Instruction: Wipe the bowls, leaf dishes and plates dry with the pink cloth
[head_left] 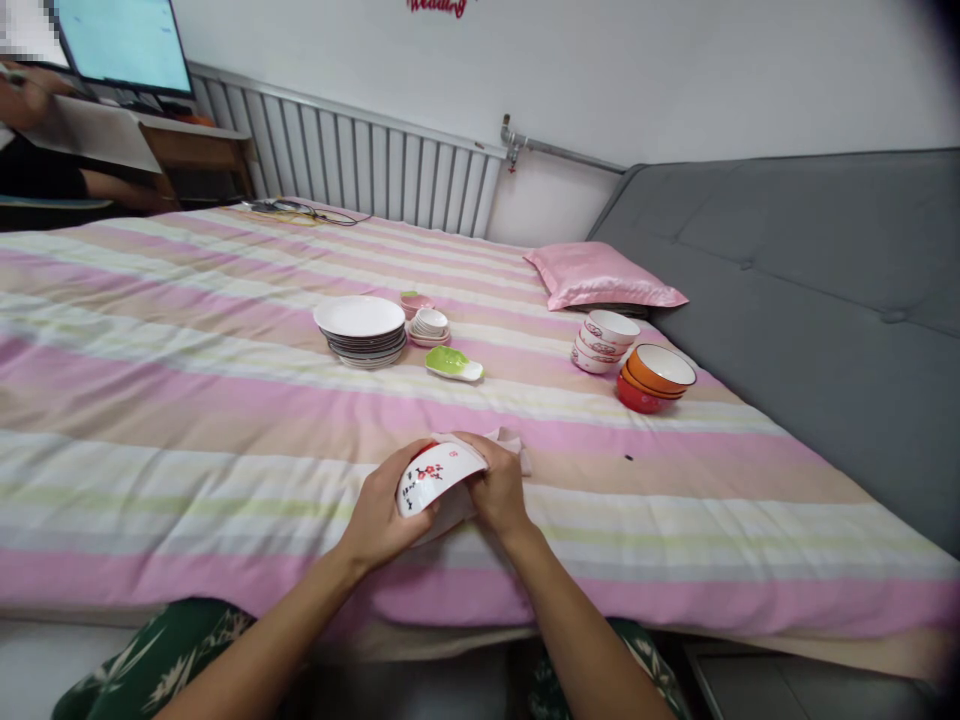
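A white bowl (442,472) with red blossoms and black lettering on its outside is tilted on its side between my hands, just above the near part of the bed. My left hand (384,512) is closed on its left side, with the thumb along the lower rim. My right hand (498,488) is closed at the right end of the bowl, on a thin whitish cloth (511,442) pressed against it. The cloth shows beyond the knuckles and below the bowl. The bowl's inside and most of my fingertips are hidden.
On the striped bedspread stand stacked plates (361,318), small white bowls (430,322), a green dish (450,363), patterned bowls (600,342) and orange-red bowls (654,378). Behind are a pink pillow (600,275) and grey headboard (787,250). Another person sits at a desk, far left.
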